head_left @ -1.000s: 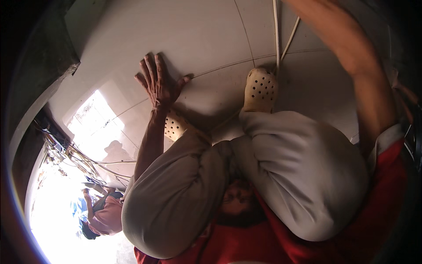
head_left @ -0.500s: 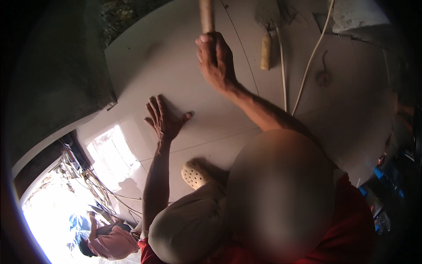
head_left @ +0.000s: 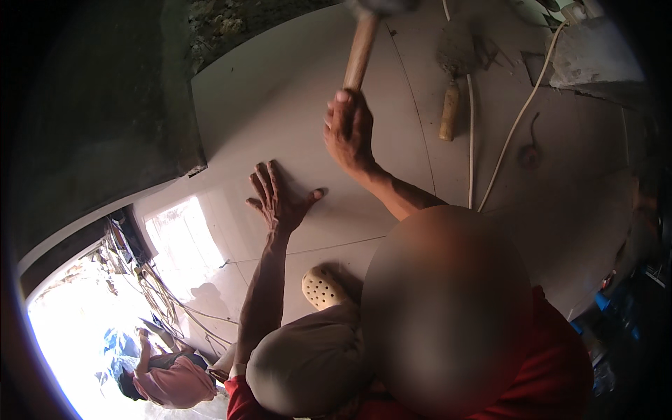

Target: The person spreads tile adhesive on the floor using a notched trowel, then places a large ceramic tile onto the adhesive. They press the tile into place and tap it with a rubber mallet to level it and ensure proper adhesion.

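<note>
My left hand (head_left: 280, 199) lies flat, fingers spread, on a large pale floor tile (head_left: 280, 105). My right hand (head_left: 350, 129) is closed around the wooden handle of a mallet (head_left: 360, 52). It holds the mallet above the tile, just beyond the left hand. The mallet's dark head is cut off by the top edge. My knees in light trousers and a cream perforated clog (head_left: 322, 288) sit below the hands.
A trowel with a wooden handle (head_left: 449, 108) and mortar on its blade lies on the tiles to the right, beside a white cable (head_left: 518, 119). A grey block (head_left: 595, 52) stands top right. Dark untiled ground (head_left: 105, 126) borders the tile's left edge. Another person (head_left: 175, 378) crouches lower left.
The view has swung upward over the tiles. My right hand on the mallet handle has come fully into sight, and my left hand has stayed flat on the tile.
</note>
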The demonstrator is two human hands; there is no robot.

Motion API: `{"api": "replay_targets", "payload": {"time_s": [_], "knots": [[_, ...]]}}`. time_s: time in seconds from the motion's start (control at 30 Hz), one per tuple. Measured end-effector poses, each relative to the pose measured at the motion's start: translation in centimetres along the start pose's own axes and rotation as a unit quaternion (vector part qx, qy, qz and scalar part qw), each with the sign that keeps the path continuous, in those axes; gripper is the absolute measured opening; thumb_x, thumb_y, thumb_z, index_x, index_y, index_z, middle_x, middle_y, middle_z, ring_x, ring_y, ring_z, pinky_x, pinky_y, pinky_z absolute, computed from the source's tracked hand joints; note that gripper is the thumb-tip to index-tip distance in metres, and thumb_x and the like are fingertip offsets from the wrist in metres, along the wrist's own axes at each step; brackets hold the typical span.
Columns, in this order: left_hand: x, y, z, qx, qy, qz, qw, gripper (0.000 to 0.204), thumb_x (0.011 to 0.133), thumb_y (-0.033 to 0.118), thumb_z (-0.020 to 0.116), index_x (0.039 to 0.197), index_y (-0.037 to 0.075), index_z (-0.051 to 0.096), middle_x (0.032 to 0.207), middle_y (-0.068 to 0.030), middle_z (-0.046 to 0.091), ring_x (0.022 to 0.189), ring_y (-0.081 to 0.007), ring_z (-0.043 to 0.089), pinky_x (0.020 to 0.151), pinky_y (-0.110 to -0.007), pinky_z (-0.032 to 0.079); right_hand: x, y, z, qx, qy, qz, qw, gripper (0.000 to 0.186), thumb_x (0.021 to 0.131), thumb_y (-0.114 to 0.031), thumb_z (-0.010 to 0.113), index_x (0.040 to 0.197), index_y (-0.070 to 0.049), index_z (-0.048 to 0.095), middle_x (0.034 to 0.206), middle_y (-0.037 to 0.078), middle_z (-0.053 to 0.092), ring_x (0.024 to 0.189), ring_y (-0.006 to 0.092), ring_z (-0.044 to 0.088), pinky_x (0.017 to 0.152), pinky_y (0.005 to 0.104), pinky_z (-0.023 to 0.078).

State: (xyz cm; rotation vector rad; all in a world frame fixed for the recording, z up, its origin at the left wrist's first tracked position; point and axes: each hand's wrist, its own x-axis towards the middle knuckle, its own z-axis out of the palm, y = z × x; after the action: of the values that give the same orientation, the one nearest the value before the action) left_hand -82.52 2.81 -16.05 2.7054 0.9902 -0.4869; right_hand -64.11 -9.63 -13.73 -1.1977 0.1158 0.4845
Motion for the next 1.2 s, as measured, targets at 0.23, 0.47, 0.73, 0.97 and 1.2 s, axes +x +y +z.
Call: {"api": "replay_targets", "payload": {"time_s": [0.23, 0.47, 0.73, 0.97, 1.2], "knots": [[0.0, 0.7, -0.9, 0.007, -0.008, -0.015, 1.000, 0.148, 0.058, 0.081, 0.084, 0.167, 0.008, 0.015, 0.174, -0.0224, 0.010, 0.160, -0.0449, 0.005, 0.115, -0.081, 0.013, 0.7, 2.2, -1.0, -0.200, -0.072, -0.166, 0.963, 0.033, 0.109, -0.033, 0.050, 0.109, -0.001, 0.059, 0.091, 0.015, 0.062, 0.082, 0.0279, 0.063, 0.069, 0.0412, 0.052], [0.5, -1.7, -0.1, -0.050, -0.003, -0.003, 0.999, 0.153, 0.054, 0.089, 0.079, 0.168, 0.010, 0.016, 0.175, -0.0206, 0.008, 0.162, -0.0427, 0.001, 0.117, -0.080, 0.009, 2.0, 4.5, -3.4, -0.420, -0.016, -0.165, 0.892, 0.047, 0.108, -0.054, 0.049, 0.095, -0.010, 0.059, 0.074, 0.000, 0.052, 0.058, 0.0121, 0.049, 0.049, 0.0315, 0.040], [-0.4, -4.6, 2.1, -0.155, 0.141, 0.037, 0.977, 0.149, 0.055, 0.096, 0.069, 0.167, 0.010, 0.022, 0.174, -0.0203, 0.014, 0.161, -0.0419, 0.007, 0.118, -0.081, 0.003, 0.2, -4.8, -6.0, -0.376, -0.179, 0.040, 0.908, 0.044, 0.109, -0.051, 0.052, 0.128, -0.013, 0.059, 0.073, -0.006, 0.047, 0.052, 0.0045, 0.045, 0.042, 0.0228, 0.036], [1.5, -10.4, 3.8, -0.173, 0.279, -0.071, 0.942, 0.128, 0.075, 0.093, 0.055, 0.165, 0.006, 0.027, 0.171, -0.0269, 0.018, 0.161, -0.0429, 0.008, 0.125, -0.069, 0.001, -0.5, -12.5, -7.9, -0.605, -0.185, 0.007, 0.774, 0.043, 0.109, -0.048, 0.053, 0.121, -0.008, 0.061, 0.073, -0.002, 0.051, 0.055, 0.0118, 0.051, 0.047, 0.0287, 0.044], [5.6, -13.2, 1.7, -0.190, 0.300, -0.181, 0.917, 0.125, 0.078, 0.091, 0.053, 0.165, 0.004, 0.028, 0.171, -0.0278, 0.017, 0.160, -0.0460, 0.004, 0.123, -0.072, 0.001, 2.2, -10.7, -1.3, -0.671, -0.125, -0.406, 0.608, 0.047, 0.110, -0.041, 0.055, 0.118, 0.005, 0.058, 0.100, 0.023, 0.070, 0.089, 0.0345, 0.071, 0.079, 0.0444, 0.055]]}}
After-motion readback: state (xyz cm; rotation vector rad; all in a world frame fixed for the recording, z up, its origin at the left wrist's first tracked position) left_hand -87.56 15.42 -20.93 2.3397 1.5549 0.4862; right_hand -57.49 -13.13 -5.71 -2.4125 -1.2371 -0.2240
